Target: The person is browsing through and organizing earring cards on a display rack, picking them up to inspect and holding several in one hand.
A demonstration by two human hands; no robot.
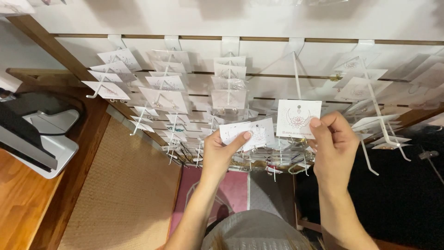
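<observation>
Setting: a white slatted display wall (259, 21) is seen from above, its white pegs (296, 74) hung with rows of small jewellery cards.
Open room: a bare peg is left just above the hands; crowded pegs press in on both sides, and woven matting (125, 194) is seen on the floor below.
Left hand (218, 150): raised from below, thumb and fingers pinched shut on a tilted white card (247, 133).
Right hand (334, 143): lifted beside it, thumb and fingers closed on the lower right corner of an upright white card with a flower print (296, 118).
Cards: held side by side between the hands, edges close together, before the lower pegs.
Left edge: a grey device (37, 139) is set on a wooden counter (18, 199).
</observation>
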